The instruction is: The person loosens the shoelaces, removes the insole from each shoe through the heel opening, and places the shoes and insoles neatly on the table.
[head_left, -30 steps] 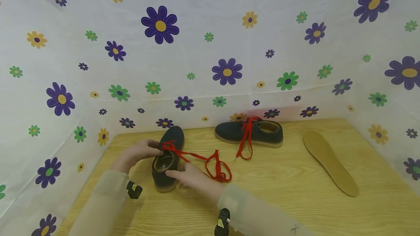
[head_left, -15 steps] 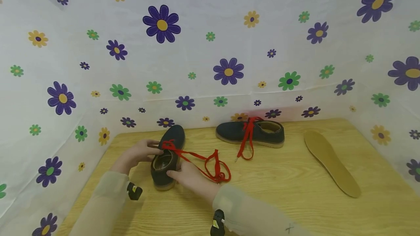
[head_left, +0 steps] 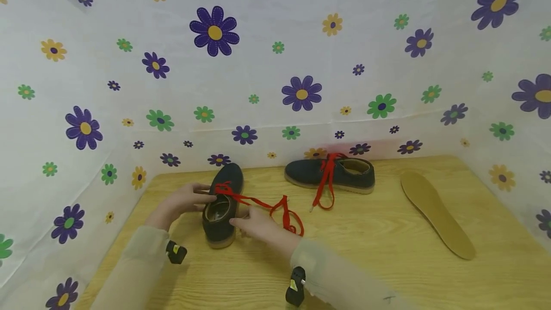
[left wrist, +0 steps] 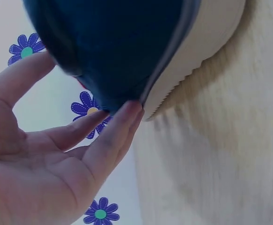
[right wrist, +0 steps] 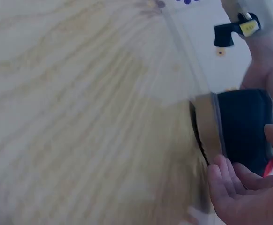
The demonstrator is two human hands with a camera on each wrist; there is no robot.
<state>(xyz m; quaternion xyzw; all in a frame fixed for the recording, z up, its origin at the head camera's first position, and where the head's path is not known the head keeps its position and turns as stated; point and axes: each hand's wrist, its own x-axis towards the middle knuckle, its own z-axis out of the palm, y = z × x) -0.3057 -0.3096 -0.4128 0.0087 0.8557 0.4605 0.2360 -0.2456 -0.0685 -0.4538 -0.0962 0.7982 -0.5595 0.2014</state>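
Note:
A dark blue shoe (head_left: 228, 174) with a tan sole stands at the left of the table, toe toward the back. Its red shoelace (head_left: 256, 200) trails to the right. My left hand (head_left: 185, 202) holds the shoe's left side, thumb by the collar; in the left wrist view its fingertips meet the upper (left wrist: 113, 47) just above the sole. My right hand (head_left: 260, 224) grips the heel's right side, thumb near the collar rim. In the right wrist view, its fingers (right wrist: 223, 176) reach the sole edge. The shoe's inside is dim.
Against the back of the wooden table (head_left: 366, 233), a matching shoe (head_left: 301, 171) with a red lace (head_left: 328, 178) lies sideways-on, toe left. A tan insole (head_left: 435, 214) lies flat at the right. Flower-printed white cloth (head_left: 267, 75) encloses the back and sides.
The shoe's heel end has shifted slightly to the right, with my right hand moving along. My left hand stays nearly in place. The second shoe and the insole stay put.

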